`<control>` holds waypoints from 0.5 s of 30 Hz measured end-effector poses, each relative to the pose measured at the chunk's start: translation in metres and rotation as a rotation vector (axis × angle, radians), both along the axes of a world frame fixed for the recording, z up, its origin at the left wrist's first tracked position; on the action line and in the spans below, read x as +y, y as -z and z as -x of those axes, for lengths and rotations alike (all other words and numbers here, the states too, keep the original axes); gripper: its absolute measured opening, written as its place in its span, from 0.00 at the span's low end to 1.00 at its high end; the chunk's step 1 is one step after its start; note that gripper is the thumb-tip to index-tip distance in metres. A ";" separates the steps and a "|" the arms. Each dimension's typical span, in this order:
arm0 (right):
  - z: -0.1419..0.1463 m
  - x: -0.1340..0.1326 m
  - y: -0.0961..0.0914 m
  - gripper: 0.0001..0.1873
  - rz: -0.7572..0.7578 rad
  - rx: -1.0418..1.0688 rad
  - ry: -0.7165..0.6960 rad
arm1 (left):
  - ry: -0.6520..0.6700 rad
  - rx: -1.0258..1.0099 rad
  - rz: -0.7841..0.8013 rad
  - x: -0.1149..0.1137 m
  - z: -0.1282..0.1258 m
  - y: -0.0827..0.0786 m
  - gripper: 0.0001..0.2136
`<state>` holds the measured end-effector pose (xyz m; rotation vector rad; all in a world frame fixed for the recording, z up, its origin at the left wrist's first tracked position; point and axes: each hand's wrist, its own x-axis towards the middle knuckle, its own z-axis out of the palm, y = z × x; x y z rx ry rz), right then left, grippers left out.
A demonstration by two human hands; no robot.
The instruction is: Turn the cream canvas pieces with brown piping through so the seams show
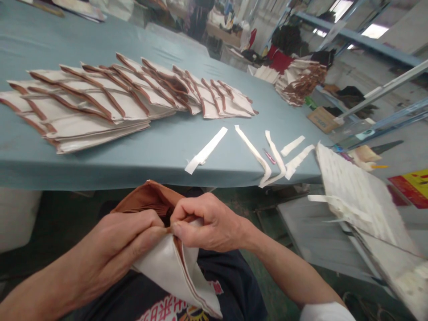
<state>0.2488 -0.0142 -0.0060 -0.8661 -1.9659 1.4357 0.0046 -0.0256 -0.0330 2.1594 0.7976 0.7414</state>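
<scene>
Both my hands grip one fabric piece [177, 272] in front of my chest, below the table edge. The piece is cream cloth with a brown lining and brown trim. My left hand [125, 243] pinches its top edge with thumb and fingers closed. My right hand [205, 223] is curled closed on the same edge, touching the left hand. The brown lining [147, 200] bulges up behind my knuckles. The cream part hangs down over my dark shirt.
A blue-grey table [160, 151] holds fanned rows of cream pieces with brown trim [100, 98], several loose white strips [205, 150] and a small pink tool [269, 156]. A further pile [299, 80] lies far right. A white slanted board [361, 196] stands at my right.
</scene>
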 end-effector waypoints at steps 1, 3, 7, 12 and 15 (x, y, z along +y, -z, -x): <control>0.000 0.000 0.001 0.05 -0.020 0.003 0.006 | 0.016 -0.012 -0.020 0.001 -0.001 0.000 0.16; 0.002 -0.002 0.004 0.05 -0.001 0.027 0.015 | 0.025 -0.014 -0.030 0.000 -0.004 -0.002 0.15; 0.010 -0.008 0.006 0.08 0.230 0.160 0.003 | 0.030 -0.119 0.155 -0.009 -0.010 -0.002 0.17; 0.024 -0.014 0.013 0.24 0.523 0.341 0.072 | -0.036 -0.309 0.209 -0.011 -0.019 -0.003 0.18; 0.025 -0.011 0.021 0.29 0.547 0.446 0.133 | -0.028 -0.319 0.293 0.005 -0.018 0.000 0.20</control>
